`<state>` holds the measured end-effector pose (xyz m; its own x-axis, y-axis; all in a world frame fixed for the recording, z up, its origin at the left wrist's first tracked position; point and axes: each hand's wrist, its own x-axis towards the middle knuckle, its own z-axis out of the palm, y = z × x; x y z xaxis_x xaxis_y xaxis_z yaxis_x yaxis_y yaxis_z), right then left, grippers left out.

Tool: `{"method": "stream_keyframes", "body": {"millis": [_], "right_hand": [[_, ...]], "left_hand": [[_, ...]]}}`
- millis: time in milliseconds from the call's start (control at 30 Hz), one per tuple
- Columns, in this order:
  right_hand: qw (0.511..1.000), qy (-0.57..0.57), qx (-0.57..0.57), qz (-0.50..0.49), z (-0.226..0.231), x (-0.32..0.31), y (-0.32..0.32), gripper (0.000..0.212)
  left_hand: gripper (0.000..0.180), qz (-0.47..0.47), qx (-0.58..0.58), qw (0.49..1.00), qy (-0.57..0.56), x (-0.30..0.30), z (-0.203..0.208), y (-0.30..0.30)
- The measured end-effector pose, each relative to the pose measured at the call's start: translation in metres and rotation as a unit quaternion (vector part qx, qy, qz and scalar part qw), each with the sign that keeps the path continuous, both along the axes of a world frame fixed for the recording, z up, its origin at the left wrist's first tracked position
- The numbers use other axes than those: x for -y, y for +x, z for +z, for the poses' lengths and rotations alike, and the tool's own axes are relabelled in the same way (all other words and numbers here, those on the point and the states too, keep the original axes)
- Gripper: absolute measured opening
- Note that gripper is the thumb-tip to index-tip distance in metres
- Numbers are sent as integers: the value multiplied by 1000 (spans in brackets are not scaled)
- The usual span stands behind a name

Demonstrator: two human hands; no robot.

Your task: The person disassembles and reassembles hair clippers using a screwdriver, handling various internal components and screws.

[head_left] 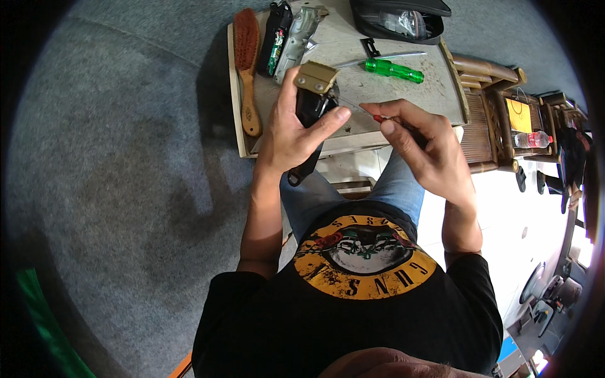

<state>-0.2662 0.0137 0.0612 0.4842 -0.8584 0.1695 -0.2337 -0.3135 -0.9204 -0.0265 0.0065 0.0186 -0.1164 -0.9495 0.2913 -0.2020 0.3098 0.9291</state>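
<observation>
My left hand [283, 145] is wrapped round a black hair clipper [310, 108], its thumb along the side. The clipper's gold-coloured blade [317, 77] points up and away from me, with screw heads showing on it. Between the thumb and fingers of my right hand [432, 148] is a thin screwdriver [379, 118] with a red end near the shaft. That shaft reaches left to the clipper's side just below the blade; whether its tip touches a screw is too small to tell.
On the pale wooden table [403, 113] lie a wooden-handled brush [251, 94], an opened black clipper body [275, 41] with a green circuit board, a greyish clear housing [299, 41], a green-handled screwdriver [394, 70] and a small black part [370, 47]. A black zip case [403, 22] stands at the far edge.
</observation>
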Motion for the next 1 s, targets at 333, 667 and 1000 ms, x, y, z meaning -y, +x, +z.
{"method": "stream_keyframes", "body": {"millis": [333,667,1000], "right_hand": [[985,160,26,52,-14,15,-17,25],[923,-328,-202,-3,-18,8,-15,32],[908,376,165,84,-6,16,-21,21]], "left_hand": [[69,-20,132,991,-17,3,3,-7],[74,-16,156,987,-26,7,1,-7],[75,-21,166,985,-33,6,1,-8]]}}
